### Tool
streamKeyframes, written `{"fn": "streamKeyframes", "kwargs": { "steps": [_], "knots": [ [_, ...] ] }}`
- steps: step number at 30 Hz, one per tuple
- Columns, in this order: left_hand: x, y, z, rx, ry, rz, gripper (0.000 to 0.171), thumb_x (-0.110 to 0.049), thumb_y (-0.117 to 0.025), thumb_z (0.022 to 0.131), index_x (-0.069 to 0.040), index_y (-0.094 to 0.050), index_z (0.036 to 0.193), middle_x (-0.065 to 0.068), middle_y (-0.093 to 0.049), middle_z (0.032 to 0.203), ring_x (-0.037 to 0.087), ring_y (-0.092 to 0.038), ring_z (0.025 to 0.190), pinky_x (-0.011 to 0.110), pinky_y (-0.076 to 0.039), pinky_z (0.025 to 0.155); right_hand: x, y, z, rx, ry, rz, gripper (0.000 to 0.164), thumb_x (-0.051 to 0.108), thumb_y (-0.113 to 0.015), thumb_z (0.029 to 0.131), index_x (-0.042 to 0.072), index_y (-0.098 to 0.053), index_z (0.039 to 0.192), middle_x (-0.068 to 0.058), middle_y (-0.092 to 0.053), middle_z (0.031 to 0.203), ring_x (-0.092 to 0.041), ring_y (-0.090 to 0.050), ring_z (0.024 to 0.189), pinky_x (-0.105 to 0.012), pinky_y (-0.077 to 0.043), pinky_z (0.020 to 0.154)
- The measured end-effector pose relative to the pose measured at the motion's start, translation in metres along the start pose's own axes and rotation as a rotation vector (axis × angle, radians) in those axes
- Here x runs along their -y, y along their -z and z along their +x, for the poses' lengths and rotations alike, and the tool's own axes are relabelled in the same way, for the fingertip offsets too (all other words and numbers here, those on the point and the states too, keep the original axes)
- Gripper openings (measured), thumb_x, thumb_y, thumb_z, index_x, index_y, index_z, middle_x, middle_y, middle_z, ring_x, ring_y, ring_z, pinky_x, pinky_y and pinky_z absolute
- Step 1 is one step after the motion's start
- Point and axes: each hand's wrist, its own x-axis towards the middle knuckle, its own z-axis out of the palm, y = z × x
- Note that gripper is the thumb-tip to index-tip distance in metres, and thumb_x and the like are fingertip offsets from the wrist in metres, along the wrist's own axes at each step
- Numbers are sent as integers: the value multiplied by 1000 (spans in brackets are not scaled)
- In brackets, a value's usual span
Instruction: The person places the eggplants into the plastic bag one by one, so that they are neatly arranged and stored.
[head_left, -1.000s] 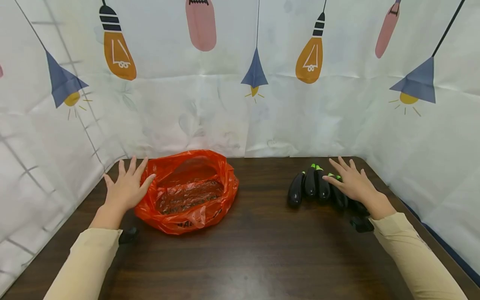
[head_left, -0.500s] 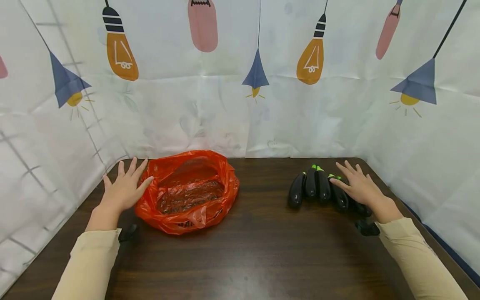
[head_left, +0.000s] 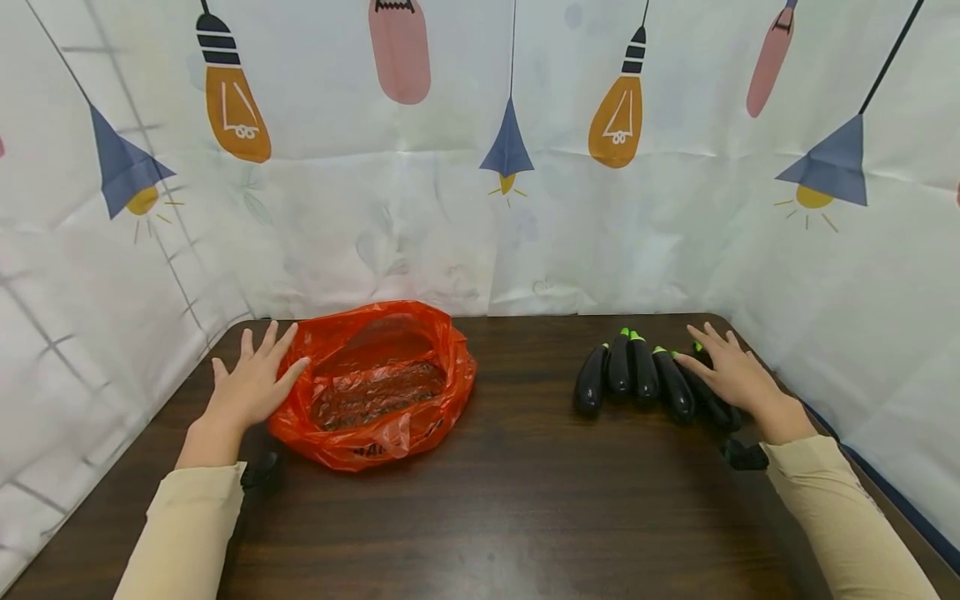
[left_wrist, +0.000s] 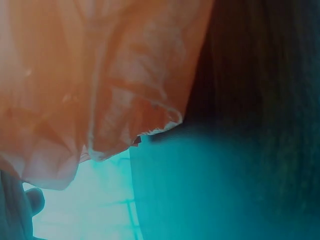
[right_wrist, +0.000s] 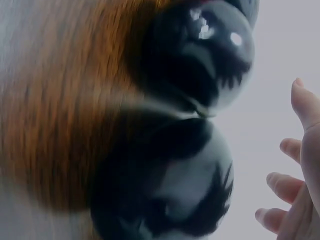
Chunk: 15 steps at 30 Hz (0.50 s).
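Observation:
An orange-red plastic bag lies with its mouth spread wide on the left half of the table. At its left edge, my left hand has its fingers straight and spread, holding nothing; whether it touches the bag I cannot tell. The left wrist view shows the bag's crinkled side close up. Several glossy dark eggplants with green stem ends lie in a row at the right. My right hand is spread over the rightmost eggplant, partly hiding it. In the right wrist view, the fingers appear apart from the rounded eggplants.
The dark wood table runs between bag and eggplants. A white curtain printed with lamps and bulbs stands behind it and along both sides. A small black device is at the right wrist, another at the left.
My right hand has drifted to the right, uncovering more of the eggplants. My left hand has shifted down slightly. The bag and the eggplants stay in place.

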Motion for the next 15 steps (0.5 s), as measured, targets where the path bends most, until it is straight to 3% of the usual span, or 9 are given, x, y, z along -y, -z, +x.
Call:
{"fn": "streamKeyframes", "kwargs": {
  "steps": [8,15],
  "knots": [
    [1,0,0,-1,5,-10,80,-58,-35,106,-14,-4,166,29,1,166,57,15,147,86,14,98,-18,4,-3,-3,-25,40,77,48,-43,110,-5,-18,160,-40,-6,161,-69,-2,141,-83,-13,104],
    [2,-1,-2,20,4,-26,79,-57,-34,107,-14,-3,166,28,3,167,58,16,146,87,14,97,-35,4,-3,2,-58,55,73,44,-39,111,-8,-20,159,-43,-12,158,-67,-15,139,-80,-20,105]
  ]
}}
